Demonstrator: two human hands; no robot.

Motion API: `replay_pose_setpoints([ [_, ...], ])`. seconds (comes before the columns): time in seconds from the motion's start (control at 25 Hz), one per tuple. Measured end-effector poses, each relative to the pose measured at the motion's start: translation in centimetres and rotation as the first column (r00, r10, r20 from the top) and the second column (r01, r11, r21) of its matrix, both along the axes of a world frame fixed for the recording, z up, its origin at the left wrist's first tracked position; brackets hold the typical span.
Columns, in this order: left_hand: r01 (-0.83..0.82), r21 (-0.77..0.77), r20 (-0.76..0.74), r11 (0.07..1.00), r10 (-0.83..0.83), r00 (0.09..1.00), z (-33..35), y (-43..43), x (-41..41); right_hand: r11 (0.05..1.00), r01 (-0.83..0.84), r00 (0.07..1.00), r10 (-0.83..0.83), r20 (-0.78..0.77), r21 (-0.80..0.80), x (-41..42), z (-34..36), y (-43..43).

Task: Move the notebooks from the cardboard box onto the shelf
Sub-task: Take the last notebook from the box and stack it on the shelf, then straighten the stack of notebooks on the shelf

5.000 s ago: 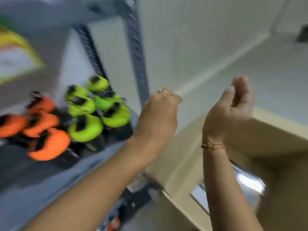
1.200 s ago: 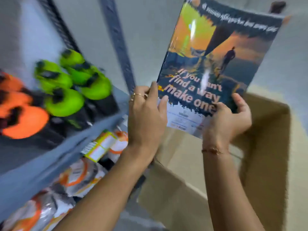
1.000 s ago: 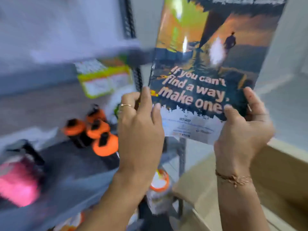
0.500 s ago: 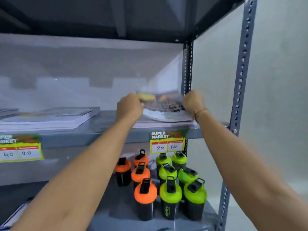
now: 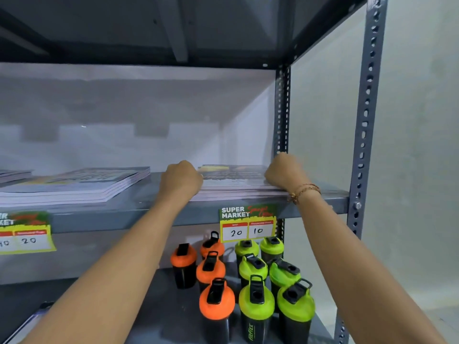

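Note:
A notebook with a dark, orange-toned cover (image 5: 233,171) lies flat on top of a small stack of notebooks (image 5: 238,192) at the right end of the grey metal shelf (image 5: 139,209). My left hand (image 5: 180,178) grips the stack's left edge and my right hand (image 5: 283,171) grips its right edge, fingers curled and hidden behind the knuckles. A second stack of notebooks (image 5: 74,186) lies further left on the same shelf. The cardboard box is out of view.
Below stand several orange-lidded shaker bottles (image 5: 211,271) and green-lidded ones (image 5: 263,281). Price tags (image 5: 248,223) hang on the shelf's front lip. A perforated grey upright (image 5: 365,125) bounds the right side; another shelf board (image 5: 173,31) sits overhead. More notebooks (image 5: 12,173) show at far left.
The notebook held up in both hands has been carried to the shelf and laid flat on the right stack. Both hands stay at its edges, and the view has steadied.

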State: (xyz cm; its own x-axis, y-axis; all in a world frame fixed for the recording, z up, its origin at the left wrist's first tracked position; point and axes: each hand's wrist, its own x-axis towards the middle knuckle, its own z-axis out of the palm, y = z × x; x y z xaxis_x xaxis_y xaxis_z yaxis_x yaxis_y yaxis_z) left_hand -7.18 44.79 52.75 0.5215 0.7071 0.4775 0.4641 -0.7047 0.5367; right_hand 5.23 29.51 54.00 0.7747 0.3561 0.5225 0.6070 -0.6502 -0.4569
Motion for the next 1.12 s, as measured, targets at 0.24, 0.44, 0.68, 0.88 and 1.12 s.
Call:
replay_pose_setpoints([
  [0.24, 0.222, 0.036, 0.101, 0.974, -0.224, 0.969, -0.2, -1.1, -2.1, 0.952, -0.277, 0.961, 0.275, 0.037, 0.126, -2.6, -3.4, -6.3],
  [0.44, 0.284, 0.098, 0.072, 0.954, -0.291, 0.954, -0.9, -1.8, -2.8, 0.970, -0.231, 0.973, 0.231, 0.004, 0.076, -1.6, -2.6, -5.4],
  [0.68, 0.266, 0.106, 0.099, 0.958, -0.276, 0.956, -0.9, -1.9, -3.2, 0.987, -0.138, 0.990, 0.135, 0.030, 0.085, -2.3, -2.7, -5.1],
  [0.88, 0.241, 0.118, 0.098, 0.963, -0.253, 0.962, -0.9, -1.5, -3.6, 0.997, -0.065, 0.996, 0.062, 0.063, 0.052, -2.8, -2.8, -4.8],
  [1.12, 0.244, 0.158, 0.074, 0.957, -0.258, 0.963, -0.9, -1.4, -4.1, 0.987, -0.070, 0.996, 0.060, 0.070, 0.146, -3.8, -3.5, -5.5],
])
